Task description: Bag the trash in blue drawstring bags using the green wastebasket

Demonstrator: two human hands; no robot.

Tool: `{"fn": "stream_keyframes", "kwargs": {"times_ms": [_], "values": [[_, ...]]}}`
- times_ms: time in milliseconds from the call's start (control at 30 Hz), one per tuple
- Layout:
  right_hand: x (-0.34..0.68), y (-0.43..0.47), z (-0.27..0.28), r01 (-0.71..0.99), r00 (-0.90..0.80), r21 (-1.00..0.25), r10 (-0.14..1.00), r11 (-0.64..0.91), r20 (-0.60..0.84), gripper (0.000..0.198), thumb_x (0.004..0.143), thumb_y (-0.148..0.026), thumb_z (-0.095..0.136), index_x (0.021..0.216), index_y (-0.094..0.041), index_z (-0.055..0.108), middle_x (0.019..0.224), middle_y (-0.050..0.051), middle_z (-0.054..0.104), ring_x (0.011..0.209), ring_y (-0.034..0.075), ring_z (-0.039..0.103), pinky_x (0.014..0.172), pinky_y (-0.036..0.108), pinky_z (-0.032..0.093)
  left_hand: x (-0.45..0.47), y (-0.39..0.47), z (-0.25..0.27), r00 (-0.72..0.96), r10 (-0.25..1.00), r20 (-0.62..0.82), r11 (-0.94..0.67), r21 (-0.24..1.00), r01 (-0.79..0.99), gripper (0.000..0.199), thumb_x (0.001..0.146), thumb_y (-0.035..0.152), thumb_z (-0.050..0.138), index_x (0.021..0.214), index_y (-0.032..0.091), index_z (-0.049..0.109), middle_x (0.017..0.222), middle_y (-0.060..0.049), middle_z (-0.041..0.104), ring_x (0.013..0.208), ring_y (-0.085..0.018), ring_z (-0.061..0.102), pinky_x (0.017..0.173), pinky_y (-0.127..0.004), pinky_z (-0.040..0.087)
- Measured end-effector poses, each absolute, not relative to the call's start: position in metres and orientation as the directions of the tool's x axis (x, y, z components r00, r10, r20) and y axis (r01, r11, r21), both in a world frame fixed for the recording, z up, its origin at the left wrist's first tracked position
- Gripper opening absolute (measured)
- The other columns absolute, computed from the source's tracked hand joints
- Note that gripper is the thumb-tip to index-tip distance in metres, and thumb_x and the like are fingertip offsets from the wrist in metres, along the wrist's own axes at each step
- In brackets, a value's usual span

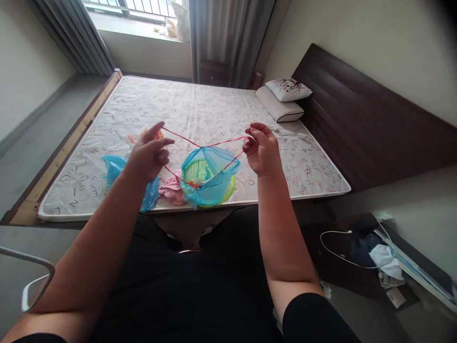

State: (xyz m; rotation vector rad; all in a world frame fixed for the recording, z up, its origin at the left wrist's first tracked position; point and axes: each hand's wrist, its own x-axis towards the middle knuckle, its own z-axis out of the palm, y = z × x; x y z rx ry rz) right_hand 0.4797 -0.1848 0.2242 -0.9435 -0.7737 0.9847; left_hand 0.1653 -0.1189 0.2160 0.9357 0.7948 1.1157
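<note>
A thin blue drawstring bag [217,183] hangs between my hands with its mouth spread and its red drawstring [182,136] pulled out in two loops. My left hand [148,155] has the left loop hooked round its fingers, the index finger stretched out. The right loop is pinched in the fingertips of my right hand [262,148]. Behind and under the bag, at the mattress edge, is a green mesh basket [229,190], partly seen through the plastic. A pink cloth [173,189] lies left of it. Another blue plastic bag [113,166] lies partly behind my left forearm.
The bare mattress [214,109] carries an orange-printed item [157,135] behind my left hand. A white pillow [280,105] and a printed cushion [288,89] lie by the dark headboard [357,105]. At right, a white cable [339,256] lies on a dark bedside surface.
</note>
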Motion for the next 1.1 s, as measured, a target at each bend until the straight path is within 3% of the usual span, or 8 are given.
{"fn": "stream_keyframes", "kwargs": {"times_ms": [100,200,433,533,633,800,933,1100], "values": [[0.49,-0.196,0.224,-0.272,0.384,-0.932,0.915,0.238,0.121,0.032,0.082,-0.039,0.083,0.104,-0.028,0.062,0.094,-0.002,0.063,0.066,0.007,0.054,0.053,0.021,0.047,0.148,-0.118,0.223,0.263,0.963,-0.057,0.182,0.858,-0.48,0.062,0.089,0.012,0.071,0.145,0.037,0.063,0.067,0.008,0.062,0.044,-0.004,0.039,0.046,-0.019,0.031],[0.5,-0.212,0.224,-0.123,0.347,-0.98,0.932,0.157,0.106,0.029,0.084,-0.039,0.081,0.105,-0.027,0.065,0.094,-0.001,0.065,0.061,0.007,0.049,0.052,0.023,0.044,0.134,-0.115,0.224,0.212,0.974,-0.079,0.161,0.9,-0.404,0.069,0.09,0.026,0.075,0.155,0.043,0.055,0.066,0.007,0.061,0.046,-0.007,0.046,0.045,-0.021,0.037],[0.521,-0.244,0.235,0.468,-0.065,-0.878,0.987,-0.1,-0.148,0.03,0.088,-0.046,0.084,0.105,-0.022,0.077,0.08,0.002,0.067,0.067,0.014,0.055,0.056,0.028,0.043,0.119,-0.106,0.217,0.166,0.986,0.0,0.041,0.969,-0.243,0.065,0.088,0.029,0.084,0.149,0.038,0.062,0.084,0.002,0.075,0.056,-0.01,0.057,0.054,-0.026,0.049],[0.515,-0.247,0.235,0.373,-0.044,-0.928,0.999,0.008,-0.009,0.029,0.088,-0.048,0.084,0.103,-0.025,0.076,0.072,-0.002,0.058,0.066,0.013,0.053,0.06,0.029,0.046,0.118,-0.106,0.209,0.175,0.984,0.038,-0.001,0.979,-0.206,0.073,0.089,0.022,0.084,0.155,0.034,0.055,0.095,0.002,0.079,0.062,-0.011,0.061,0.06,-0.027,0.052],[0.504,-0.245,0.229,0.083,0.206,-0.978,0.957,0.19,0.203,0.035,0.088,-0.056,0.081,0.111,-0.032,0.07,0.076,-0.003,0.054,0.075,0.016,0.06,0.076,0.035,0.056,0.121,-0.109,0.194,0.158,0.985,0.065,-0.035,0.982,-0.185,0.072,0.097,0.025,0.077,0.162,0.037,0.046,0.093,0.005,0.078,0.069,-0.012,0.065,0.067,-0.027,0.051],[0.486,-0.242,0.217,-0.004,0.469,-0.932,0.824,0.362,0.318,0.043,0.094,-0.068,0.062,0.127,-0.04,0.062,0.097,0.002,0.064,0.12,0.025,0.068,0.094,0.044,0.056,0.136,-0.123,0.167,-0.005,0.976,0.22,-0.215,0.948,-0.236,0.076,0.105,0.035,0.07,0.17,0.042,0.031,0.095,0.004,0.071,0.096,-0.014,0.066,0.075,-0.026,0.046],[0.469,-0.245,0.216,0.118,0.474,-0.938,0.811,0.327,0.343,0.049,0.097,-0.065,0.057,0.141,-0.044,0.057,0.116,0.006,0.066,0.141,0.032,0.061,0.095,0.047,0.054,0.156,-0.136,0.164,0.048,0.941,0.335,-0.319,0.925,-0.208,0.076,0.105,0.046,0.071,0.17,0.043,0.031,0.117,-0.001,0.071,0.114,-0.018,0.062,0.075,-0.027,0.042],[0.446,-0.247,0.227,-0.135,0.352,-0.932,0.896,0.336,0.272,0.056,0.095,-0.054,0.067,0.147,-0.048,0.05,0.14,0.004,0.061,0.141,0.029,0.06,0.098,0.044,0.058,0.184,-0.147,0.191,0.192,0.932,0.306,-0.236,0.918,-0.317,0.067,0.107,0.053,0.063,0.167,0.042,0.035,0.121,-0.005,0.074,0.117,-0.022,0.067,0.078,-0.03,0.047]]}}
